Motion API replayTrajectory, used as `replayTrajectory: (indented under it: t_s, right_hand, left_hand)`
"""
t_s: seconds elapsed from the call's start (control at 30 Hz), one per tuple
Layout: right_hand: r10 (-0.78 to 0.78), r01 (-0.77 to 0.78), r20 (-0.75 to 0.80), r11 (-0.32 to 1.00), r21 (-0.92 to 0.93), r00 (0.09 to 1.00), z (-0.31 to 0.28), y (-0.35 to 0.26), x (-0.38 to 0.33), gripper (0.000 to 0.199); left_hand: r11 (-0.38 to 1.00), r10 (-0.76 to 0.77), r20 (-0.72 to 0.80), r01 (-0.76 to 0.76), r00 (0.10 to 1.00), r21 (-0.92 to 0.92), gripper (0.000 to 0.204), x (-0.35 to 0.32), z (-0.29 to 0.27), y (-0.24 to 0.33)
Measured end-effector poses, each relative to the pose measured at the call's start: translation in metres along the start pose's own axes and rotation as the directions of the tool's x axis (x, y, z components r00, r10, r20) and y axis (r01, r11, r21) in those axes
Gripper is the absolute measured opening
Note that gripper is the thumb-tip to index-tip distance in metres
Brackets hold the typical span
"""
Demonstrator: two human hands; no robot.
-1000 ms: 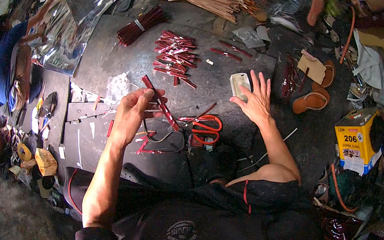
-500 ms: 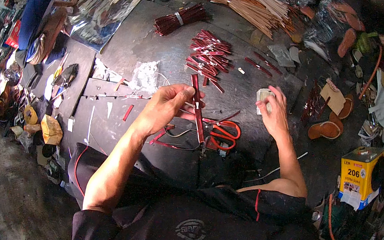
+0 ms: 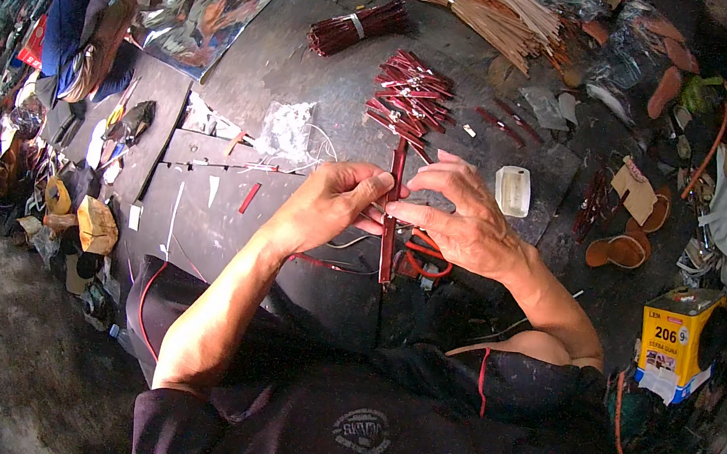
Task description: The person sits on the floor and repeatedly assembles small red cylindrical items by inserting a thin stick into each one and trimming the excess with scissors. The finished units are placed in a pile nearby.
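One thin, flat strip (image 3: 387,254) is dark red and shiny. It is long and straight. It is on the near side of the pile of red strips (image 3: 411,97), with its far end pointing at that pile. The left hand (image 3: 326,202) pinches it; the right hand (image 3: 475,224) touches it.

The right hand (image 3: 469,220) has left the white tray (image 3: 513,192); it now touches the red strip (image 3: 387,252).
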State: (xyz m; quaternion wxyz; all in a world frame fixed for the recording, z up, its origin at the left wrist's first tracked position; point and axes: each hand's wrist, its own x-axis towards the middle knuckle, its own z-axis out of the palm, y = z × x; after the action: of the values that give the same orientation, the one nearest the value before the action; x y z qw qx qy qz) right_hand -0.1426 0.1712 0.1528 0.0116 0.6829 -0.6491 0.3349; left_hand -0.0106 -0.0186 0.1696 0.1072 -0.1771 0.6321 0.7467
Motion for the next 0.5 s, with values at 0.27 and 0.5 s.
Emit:
replayTrajectory:
  t_s: [0.27,0.5]
  right_hand:
    - [-0.117,0.119,0.038,0.991,-0.055,0.992,0.0,-0.007,-0.003,0.038]
    - [-0.155,0.159,0.038,0.982,-0.104,0.987,0.001,-0.012,-0.005,0.035]
  left_hand:
    - [1.0,0.017,-0.025,-0.017,1.0,0.024,0.033,-0.003,-0.001,0.002]
    - [1.0,0.01,-0.019,-0.01,1.0,0.018,0.033,-0.003,0.002,0.004]
